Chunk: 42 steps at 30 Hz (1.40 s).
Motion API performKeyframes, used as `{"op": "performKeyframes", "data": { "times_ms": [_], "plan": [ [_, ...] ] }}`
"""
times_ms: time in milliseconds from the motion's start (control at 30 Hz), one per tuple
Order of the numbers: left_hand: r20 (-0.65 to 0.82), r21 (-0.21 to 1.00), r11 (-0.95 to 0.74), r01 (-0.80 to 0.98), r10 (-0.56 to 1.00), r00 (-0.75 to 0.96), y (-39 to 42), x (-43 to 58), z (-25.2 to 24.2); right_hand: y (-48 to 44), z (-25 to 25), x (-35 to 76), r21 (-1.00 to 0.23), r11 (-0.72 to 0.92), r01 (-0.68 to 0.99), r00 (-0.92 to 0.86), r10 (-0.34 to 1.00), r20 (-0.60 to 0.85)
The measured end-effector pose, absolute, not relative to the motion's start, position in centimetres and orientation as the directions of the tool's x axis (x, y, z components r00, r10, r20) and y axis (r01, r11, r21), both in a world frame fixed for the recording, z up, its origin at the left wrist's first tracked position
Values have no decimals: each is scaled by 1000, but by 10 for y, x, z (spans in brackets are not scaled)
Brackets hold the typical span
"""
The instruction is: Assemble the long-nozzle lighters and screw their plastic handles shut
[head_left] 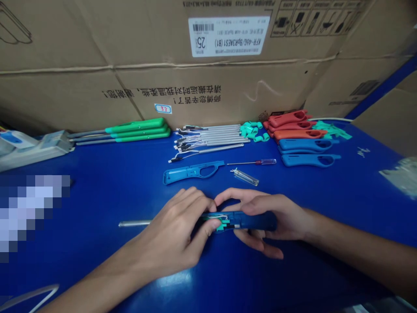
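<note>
Both hands meet on the blue lighter body, lying flat on the tabletop, long axis left-right, metal tube poking out left. Left hand pinches the teal end, grip closed; right hand wraps the handle side.

Your left hand and right hand both grip a dark blue lighter body lying on the blue table; its metal tube points left. Your left thumb presses at the teal part and thin wires. Just beyond: a light blue half-shell, a small screwdriver, a clear vial. Far row, left to right: green-handled lighters, wired metal tubes, red shells and blue shells, against cardboard boxes.
</note>
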State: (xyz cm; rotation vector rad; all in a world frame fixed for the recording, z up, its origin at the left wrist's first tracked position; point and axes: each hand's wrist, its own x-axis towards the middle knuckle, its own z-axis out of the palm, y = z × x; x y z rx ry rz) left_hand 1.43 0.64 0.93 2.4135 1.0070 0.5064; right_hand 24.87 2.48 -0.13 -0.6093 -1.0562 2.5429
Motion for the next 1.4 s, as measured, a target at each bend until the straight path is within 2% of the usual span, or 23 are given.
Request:
{"op": "performKeyframes", "data": {
  "times_ms": [633,1000,1267,1400],
  "plan": [
    [185,606,-612,509,730,658,9,21,15,16,6,244,-722,-691,-38,-816,439,-377],
    [194,580,-626,520,727,659,12,18,14,18,-4,246,-665,-735,-131,-852,426,-304],
    [182,624,-579,525,761,623,12,26,8,28,0,254,-614,-788,-52,-849,359,-388],
    [209,634,-553,541,796,568,11,44,0,31,8,267,-584,-808,-79,-804,399,-442]
  ]
}}
